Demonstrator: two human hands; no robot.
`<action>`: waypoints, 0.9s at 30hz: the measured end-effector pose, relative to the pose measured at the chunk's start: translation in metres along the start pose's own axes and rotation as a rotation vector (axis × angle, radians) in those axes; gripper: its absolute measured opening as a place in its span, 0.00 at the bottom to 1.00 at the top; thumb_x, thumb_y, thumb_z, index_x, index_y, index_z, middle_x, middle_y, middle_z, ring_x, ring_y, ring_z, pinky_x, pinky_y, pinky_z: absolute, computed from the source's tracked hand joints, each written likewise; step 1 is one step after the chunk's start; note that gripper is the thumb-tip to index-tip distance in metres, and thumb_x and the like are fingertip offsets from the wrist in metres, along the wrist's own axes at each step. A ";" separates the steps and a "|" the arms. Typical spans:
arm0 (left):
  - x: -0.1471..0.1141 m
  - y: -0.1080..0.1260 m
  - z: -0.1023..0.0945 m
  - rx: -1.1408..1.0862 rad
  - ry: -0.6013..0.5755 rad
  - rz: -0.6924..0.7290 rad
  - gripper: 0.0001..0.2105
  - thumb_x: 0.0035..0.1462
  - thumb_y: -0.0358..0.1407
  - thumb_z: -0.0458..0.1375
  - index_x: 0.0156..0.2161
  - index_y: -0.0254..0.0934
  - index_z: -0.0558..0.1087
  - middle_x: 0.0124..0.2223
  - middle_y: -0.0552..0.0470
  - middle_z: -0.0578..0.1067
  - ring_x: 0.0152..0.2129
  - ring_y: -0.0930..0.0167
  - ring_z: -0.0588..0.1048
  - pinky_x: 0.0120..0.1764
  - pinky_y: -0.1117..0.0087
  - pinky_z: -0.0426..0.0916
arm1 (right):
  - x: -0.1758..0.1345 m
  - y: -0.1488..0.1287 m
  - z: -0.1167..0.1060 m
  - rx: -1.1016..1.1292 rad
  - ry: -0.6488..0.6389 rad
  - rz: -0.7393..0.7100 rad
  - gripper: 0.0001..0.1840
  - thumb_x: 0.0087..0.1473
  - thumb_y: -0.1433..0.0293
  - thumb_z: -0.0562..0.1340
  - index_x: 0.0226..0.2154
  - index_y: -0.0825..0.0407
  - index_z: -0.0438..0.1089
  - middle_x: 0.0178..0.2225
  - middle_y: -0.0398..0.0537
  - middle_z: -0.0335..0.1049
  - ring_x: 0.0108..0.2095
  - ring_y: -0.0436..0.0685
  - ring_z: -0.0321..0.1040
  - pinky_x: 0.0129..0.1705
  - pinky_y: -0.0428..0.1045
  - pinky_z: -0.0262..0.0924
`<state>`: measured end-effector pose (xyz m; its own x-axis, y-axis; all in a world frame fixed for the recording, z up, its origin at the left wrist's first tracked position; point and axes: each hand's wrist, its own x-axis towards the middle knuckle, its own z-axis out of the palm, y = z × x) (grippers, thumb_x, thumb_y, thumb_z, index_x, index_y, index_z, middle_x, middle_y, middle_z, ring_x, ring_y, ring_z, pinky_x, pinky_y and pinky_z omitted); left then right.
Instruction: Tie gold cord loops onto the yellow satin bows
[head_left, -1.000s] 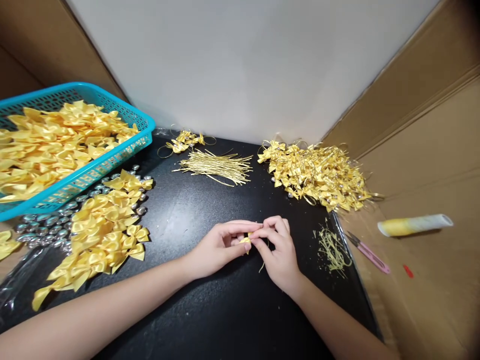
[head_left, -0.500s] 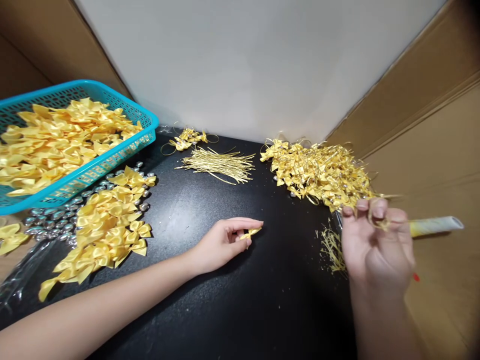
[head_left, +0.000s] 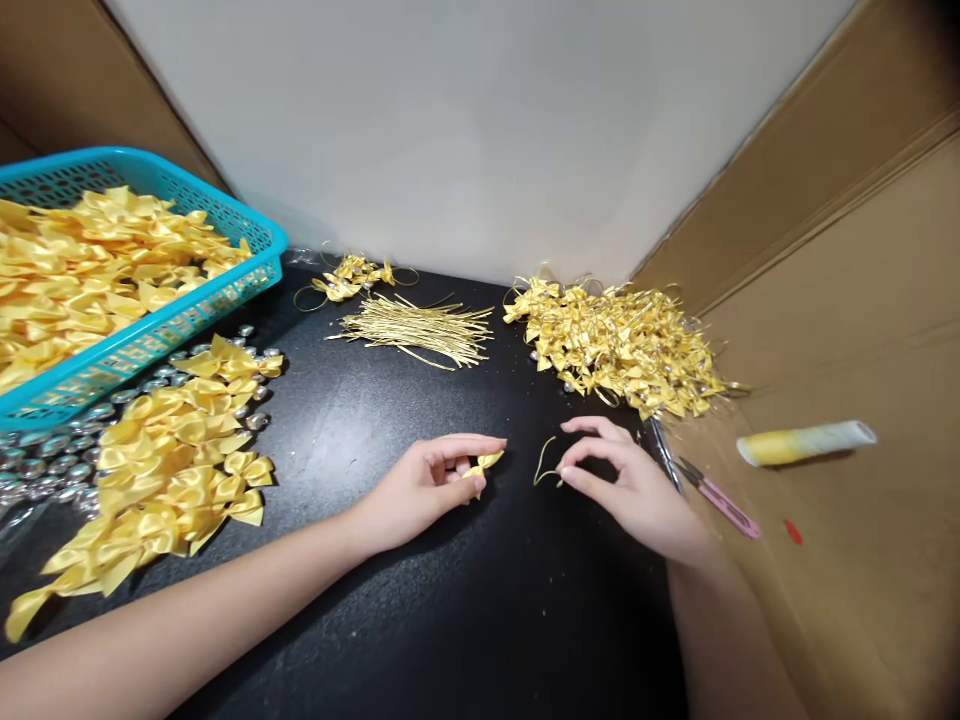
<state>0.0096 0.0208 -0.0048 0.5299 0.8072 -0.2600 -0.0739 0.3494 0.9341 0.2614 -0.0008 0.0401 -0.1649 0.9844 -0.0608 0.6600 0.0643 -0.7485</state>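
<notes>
Between the thumb and fingers of my left hand is a yellow ribbon bow, held just above the black tabletop. To its right, my right hand pinches one end of a thin gold cord between thumb and index finger; the cord curves loosely toward the bow without touching it. Ahead of both hands lies a bundle of straight gold cords. A heap of bows with cord loops sits beyond my right hand.
At left, a blue basket holds many yellow bows. Loose bows and silvery beads lie beside it. A few looped bows rest at the back. Pink-handled snips and a yellow-white tube lie on cardboard at right.
My right hand has come down and left from over the right edge, bringing the gold cord near the bow. The snips now show. My left hand keeps the bow; the view has shifted slightly.
</notes>
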 end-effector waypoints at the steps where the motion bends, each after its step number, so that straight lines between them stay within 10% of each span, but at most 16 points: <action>1: 0.000 0.000 0.000 0.000 0.002 0.003 0.18 0.52 0.33 0.64 0.49 0.38 0.76 0.53 0.44 0.75 0.29 0.75 0.71 0.33 0.73 0.66 | -0.002 0.000 -0.002 -0.023 -0.017 0.001 0.06 0.53 0.63 0.65 0.27 0.45 0.75 0.53 0.51 0.66 0.58 0.67 0.57 0.58 0.67 0.50; 7: 0.000 0.000 -0.001 0.150 0.031 0.086 0.17 0.54 0.35 0.61 0.50 0.38 0.75 0.52 0.44 0.76 0.31 0.71 0.73 0.33 0.71 0.67 | -0.003 -0.008 -0.011 0.040 0.117 -0.064 0.07 0.55 0.63 0.63 0.28 0.47 0.73 0.62 0.50 0.58 0.64 0.66 0.50 0.62 0.70 0.41; 16: -0.005 0.001 -0.007 1.144 0.346 0.456 0.17 0.56 0.34 0.57 0.51 0.39 0.74 0.65 0.40 0.61 0.53 0.50 0.61 0.53 0.44 0.54 | -0.001 -0.011 0.004 0.348 0.278 -0.214 0.04 0.57 0.68 0.62 0.30 0.47 0.70 0.45 0.48 0.72 0.49 0.58 0.68 0.52 0.57 0.62; 20: -0.006 0.008 0.006 0.930 0.077 0.513 0.22 0.59 0.36 0.56 0.59 0.41 0.66 0.63 0.41 0.63 0.53 0.56 0.63 0.54 0.52 0.58 | -0.003 -0.014 0.012 0.460 0.199 -0.227 0.05 0.58 0.66 0.62 0.30 0.47 0.70 0.42 0.48 0.72 0.47 0.57 0.68 0.48 0.55 0.65; 27: -0.003 0.011 0.027 0.175 -0.385 0.058 0.16 0.63 0.43 0.53 0.49 0.36 0.73 0.38 0.48 0.76 0.25 0.74 0.66 0.29 0.73 0.62 | 0.009 -0.018 0.042 0.563 0.134 -0.167 0.10 0.57 0.62 0.61 0.29 0.49 0.69 0.36 0.48 0.72 0.39 0.56 0.70 0.39 0.51 0.66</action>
<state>0.0302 0.0089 0.0133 0.8083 0.5750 -0.1265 0.0142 0.1958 0.9805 0.2168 -0.0005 0.0254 -0.1146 0.9829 0.1442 0.1379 0.1595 -0.9775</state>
